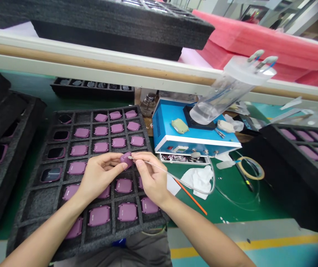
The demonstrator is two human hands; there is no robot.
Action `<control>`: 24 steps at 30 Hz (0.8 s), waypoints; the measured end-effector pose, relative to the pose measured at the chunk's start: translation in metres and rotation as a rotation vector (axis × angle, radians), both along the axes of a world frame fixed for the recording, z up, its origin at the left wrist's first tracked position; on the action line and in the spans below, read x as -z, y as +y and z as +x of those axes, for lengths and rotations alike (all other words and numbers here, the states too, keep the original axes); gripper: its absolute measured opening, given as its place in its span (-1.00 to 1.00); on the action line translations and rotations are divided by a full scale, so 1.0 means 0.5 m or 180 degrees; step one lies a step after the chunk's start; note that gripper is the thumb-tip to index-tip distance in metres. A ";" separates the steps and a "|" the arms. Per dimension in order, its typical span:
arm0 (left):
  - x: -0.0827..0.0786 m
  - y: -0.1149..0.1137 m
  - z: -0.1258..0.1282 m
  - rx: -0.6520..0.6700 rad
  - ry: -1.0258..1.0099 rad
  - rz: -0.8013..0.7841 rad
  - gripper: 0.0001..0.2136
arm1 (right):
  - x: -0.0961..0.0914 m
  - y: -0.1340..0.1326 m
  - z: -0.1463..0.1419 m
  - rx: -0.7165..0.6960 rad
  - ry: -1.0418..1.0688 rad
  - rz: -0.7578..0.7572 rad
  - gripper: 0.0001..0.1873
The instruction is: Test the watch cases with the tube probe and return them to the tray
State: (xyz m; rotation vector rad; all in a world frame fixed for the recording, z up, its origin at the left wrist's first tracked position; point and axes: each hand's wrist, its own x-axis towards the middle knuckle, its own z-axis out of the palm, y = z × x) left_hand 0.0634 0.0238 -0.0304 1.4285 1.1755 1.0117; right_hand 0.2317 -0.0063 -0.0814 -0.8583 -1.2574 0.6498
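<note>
My left hand [100,170] pinches a small purple watch case [126,159] between thumb and fingers, tilted up on its edge. Closed round the end of a thin clear tube [172,176], my right hand [152,174] brings its small light tip up to the case's side. Whether the tip touches the case or enters it, I cannot tell. Both hands are above a black foam tray [38,204] with square compartments. Most compartments hold purple watch cases, back up, such as a case [99,215] near the front. In the left column, several show dark glass, like this watch [51,174].
A blue box device [159,122] carries a clear cylinder [220,92] and a pale green watch case [179,126]. Nearby are white tissue [199,178], an orange stick [191,196] and a tape roll [252,168]. Foam trays [275,167] flank both sides; a shelf rail [106,68] crosses behind.
</note>
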 end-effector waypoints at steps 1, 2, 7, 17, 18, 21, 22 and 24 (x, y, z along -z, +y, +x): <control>0.000 0.000 0.000 -0.0002 0.0008 0.0009 -0.64 | 0.000 0.000 0.000 -0.0005 0.0007 -0.0011 -0.84; 0.001 0.000 0.000 -0.0007 0.0016 0.0021 -0.65 | 0.000 0.000 0.000 -0.0013 0.0011 -0.0029 -0.83; 0.004 0.001 -0.001 -0.0042 0.0037 0.0034 -0.65 | 0.001 -0.001 0.001 -0.0044 0.0048 -0.0058 -0.83; 0.007 0.002 0.001 -0.0048 0.0007 0.0022 -0.67 | 0.000 -0.002 0.001 -0.0011 -0.0029 -0.0034 -0.82; 0.008 0.002 0.001 -0.0046 -0.0011 0.0004 -0.67 | 0.000 -0.003 0.001 -0.0012 -0.0033 -0.0047 -0.82; 0.011 0.002 0.000 -0.0071 -0.0039 -0.0079 -0.67 | 0.001 -0.005 0.001 -0.0014 -0.0034 -0.0095 -0.83; 0.012 0.001 0.000 -0.0083 -0.0043 -0.0103 -0.66 | 0.001 -0.006 0.001 -0.0015 -0.0036 -0.0107 -0.83; 0.013 0.000 0.000 -0.0087 -0.0046 -0.0122 -0.66 | 0.002 -0.006 0.001 -0.0021 -0.0040 -0.0121 -0.83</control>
